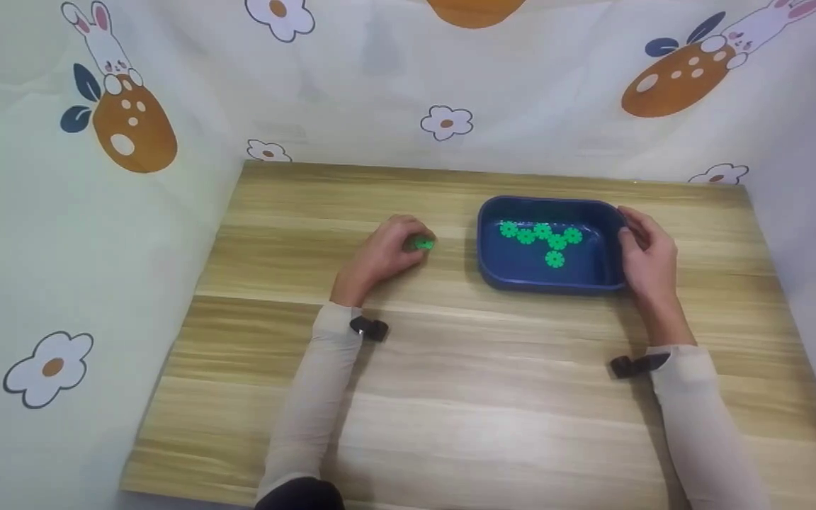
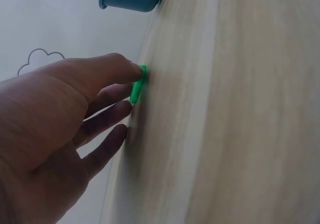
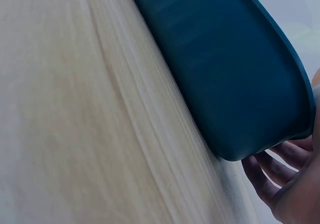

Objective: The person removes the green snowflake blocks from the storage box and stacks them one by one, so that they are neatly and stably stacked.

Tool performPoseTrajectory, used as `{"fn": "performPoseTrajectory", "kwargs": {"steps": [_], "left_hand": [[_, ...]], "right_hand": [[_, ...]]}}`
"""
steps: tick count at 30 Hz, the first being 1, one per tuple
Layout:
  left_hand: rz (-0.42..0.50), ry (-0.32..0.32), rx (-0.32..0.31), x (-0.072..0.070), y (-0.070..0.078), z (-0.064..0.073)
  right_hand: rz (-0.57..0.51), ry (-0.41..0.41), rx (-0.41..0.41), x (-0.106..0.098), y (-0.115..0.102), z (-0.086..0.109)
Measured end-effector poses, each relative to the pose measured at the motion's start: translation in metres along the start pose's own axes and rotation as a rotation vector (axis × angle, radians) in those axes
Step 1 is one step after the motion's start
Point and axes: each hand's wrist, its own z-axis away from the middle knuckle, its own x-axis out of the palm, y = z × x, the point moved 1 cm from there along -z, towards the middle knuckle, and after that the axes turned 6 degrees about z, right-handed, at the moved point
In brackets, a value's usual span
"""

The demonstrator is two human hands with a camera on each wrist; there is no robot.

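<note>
My left hand (image 1: 392,249) is low over the table, left of the blue container. Between its thumb and fingers it pinches a small green notched disc (image 2: 138,85), seen edge-on close to the tabletop in the left wrist view. The blue container (image 1: 521,282) is a rectangular tub with rounded corners. Inside, several green flower-shaped discs (image 1: 554,259) lie in a loose cluster on its floor. My right hand (image 1: 652,258) grips the tub's right end, thumb over the rim and the other fingers along the outer wall. In the right wrist view, fingertips (image 3: 257,176) show against that outer wall.
The wooden table (image 1: 450,397) spreads under both forearms. Behind it and at the sides hangs pale cloth (image 1: 351,85) printed with flowers, rabbits and orange shapes. A black wrist camera (image 1: 371,328) is strapped to the left wrist and another black camera (image 1: 631,365) to the right.
</note>
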Motion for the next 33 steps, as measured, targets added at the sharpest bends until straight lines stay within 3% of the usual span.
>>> {"fn": "performPoseTrajectory", "kwargs": {"steps": [9,16,27,33], "left_hand": [[0.004,0.044,0.002,0.0,0.003,0.0],[-0.012,0.084,0.06,0.005,0.012,-0.004],[0.081,0.131,0.131,0.012,0.046,-0.014],[0.082,0.14,0.169,0.018,0.065,-0.023]], "right_hand": [[0.006,-0.006,-0.002,0.001,0.0,-0.001],[0.006,-0.01,0.008,0.0,0.0,0.0],[-0.027,0.018,-0.013,0.002,0.001,0.0],[-0.033,0.01,-0.008,0.001,0.0,0.0]]}}
